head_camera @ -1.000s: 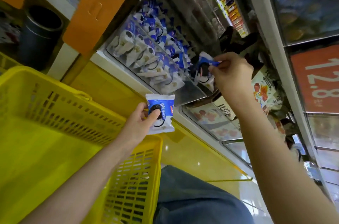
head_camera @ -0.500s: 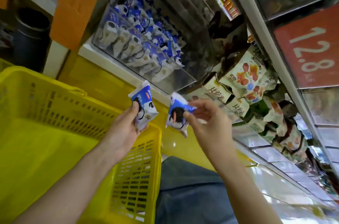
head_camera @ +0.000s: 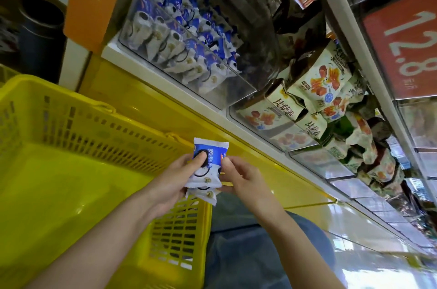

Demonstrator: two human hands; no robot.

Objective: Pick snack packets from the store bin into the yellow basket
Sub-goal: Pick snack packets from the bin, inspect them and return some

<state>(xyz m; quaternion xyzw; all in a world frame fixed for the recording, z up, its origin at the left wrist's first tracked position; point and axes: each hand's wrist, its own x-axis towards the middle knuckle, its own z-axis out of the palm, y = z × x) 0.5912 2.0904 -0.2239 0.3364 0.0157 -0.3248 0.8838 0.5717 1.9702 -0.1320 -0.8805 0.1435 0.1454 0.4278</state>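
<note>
Head view: my left hand (head_camera: 170,184) grips and my right hand (head_camera: 243,180) pinches the cookie packets (head_camera: 209,161), now stacked together, ready to drop into the yellow basket (head_camera: 94,132) under my left wrist.

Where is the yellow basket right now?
In the head view, the basket fills the lower left, below the clear bin. The left hand and right hand hold packets at its right corner.

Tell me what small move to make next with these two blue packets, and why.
Probably swing them left and release over the yellow basket: the left hand and right hand both pinch the stacked blue packets at the basket's near corner, not yet inside it.
</note>
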